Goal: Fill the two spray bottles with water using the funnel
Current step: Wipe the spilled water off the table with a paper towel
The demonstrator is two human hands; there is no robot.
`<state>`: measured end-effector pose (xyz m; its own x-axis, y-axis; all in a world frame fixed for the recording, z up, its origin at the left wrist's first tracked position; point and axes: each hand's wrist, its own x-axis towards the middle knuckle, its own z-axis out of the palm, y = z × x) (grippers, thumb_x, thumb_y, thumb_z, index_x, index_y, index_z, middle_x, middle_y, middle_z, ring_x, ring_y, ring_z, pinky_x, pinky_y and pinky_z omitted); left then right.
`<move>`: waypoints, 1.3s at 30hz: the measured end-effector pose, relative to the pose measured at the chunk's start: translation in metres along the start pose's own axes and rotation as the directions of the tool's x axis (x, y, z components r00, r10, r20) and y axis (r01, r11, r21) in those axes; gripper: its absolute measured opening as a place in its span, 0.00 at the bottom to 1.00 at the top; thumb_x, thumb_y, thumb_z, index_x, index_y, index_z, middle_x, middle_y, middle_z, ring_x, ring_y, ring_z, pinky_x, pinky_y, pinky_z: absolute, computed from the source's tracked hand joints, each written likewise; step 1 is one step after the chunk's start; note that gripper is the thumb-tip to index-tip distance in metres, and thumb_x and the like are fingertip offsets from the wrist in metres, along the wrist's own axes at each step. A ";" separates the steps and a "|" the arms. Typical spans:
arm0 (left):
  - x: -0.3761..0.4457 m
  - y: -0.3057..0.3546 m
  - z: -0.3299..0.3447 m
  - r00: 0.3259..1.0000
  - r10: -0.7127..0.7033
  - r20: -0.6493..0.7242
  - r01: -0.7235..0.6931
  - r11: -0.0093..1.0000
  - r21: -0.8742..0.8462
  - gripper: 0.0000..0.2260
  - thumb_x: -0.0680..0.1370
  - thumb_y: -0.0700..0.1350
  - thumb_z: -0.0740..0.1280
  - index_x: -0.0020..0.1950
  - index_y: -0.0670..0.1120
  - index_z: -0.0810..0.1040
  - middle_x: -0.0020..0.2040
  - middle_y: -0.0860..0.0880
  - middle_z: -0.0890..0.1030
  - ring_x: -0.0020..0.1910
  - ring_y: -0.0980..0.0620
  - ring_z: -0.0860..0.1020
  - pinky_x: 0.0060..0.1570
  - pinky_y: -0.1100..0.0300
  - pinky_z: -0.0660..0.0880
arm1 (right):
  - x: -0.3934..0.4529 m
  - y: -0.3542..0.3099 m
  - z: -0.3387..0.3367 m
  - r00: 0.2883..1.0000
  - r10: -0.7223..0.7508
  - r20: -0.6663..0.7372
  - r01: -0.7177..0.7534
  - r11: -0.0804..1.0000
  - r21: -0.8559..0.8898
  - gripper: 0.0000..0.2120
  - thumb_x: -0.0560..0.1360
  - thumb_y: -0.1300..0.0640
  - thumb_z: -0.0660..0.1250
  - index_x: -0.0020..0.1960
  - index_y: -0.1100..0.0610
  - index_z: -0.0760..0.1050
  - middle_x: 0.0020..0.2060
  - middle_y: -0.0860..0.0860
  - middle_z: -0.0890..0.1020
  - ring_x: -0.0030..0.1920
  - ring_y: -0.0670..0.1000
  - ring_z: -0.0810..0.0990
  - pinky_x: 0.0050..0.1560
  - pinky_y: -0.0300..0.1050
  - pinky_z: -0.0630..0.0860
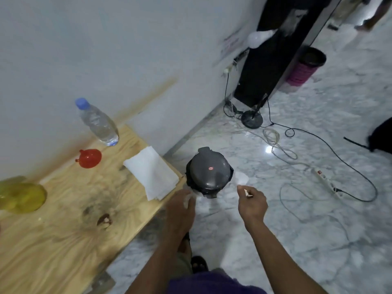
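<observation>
No spray bottle or funnel can be made out. A clear water bottle with a blue cap stands on the wooden table near the wall. My left hand hangs off the table's right corner beside a grey lidded bin; it is blurred, with something white by its fingers. My right hand hovers to the right of the bin, with a small white and brown scrap pinched in its fingertips. A pale white piece shows just above that hand, next to the bin.
On the table lie a red balloon, a folded white cloth and a blurred yellow rounded object at the left edge. Cables and a power strip cross the marble floor. A pink bin and a person's feet are far back.
</observation>
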<state>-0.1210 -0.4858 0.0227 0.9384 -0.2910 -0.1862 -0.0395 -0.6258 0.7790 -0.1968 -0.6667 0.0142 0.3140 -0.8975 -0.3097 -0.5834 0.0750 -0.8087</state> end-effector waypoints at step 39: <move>0.211 0.061 0.035 0.982 0.016 0.190 -0.078 0.943 0.324 0.21 0.76 0.53 0.59 0.60 0.42 0.81 0.57 0.42 0.83 0.55 0.39 0.81 0.54 0.49 0.77 | 0.159 -0.010 0.072 0.971 0.237 -0.003 -0.236 0.966 -0.102 0.08 0.77 0.52 0.68 0.42 0.54 0.81 0.42 0.53 0.83 0.45 0.53 0.80 0.46 0.45 0.73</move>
<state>0.0627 -0.6109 0.0094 0.8553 -0.4333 -0.2840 -0.2217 -0.8015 0.5554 -0.0875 -0.7786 -0.0629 0.1644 -0.8554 -0.4912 -0.7143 0.2402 -0.6574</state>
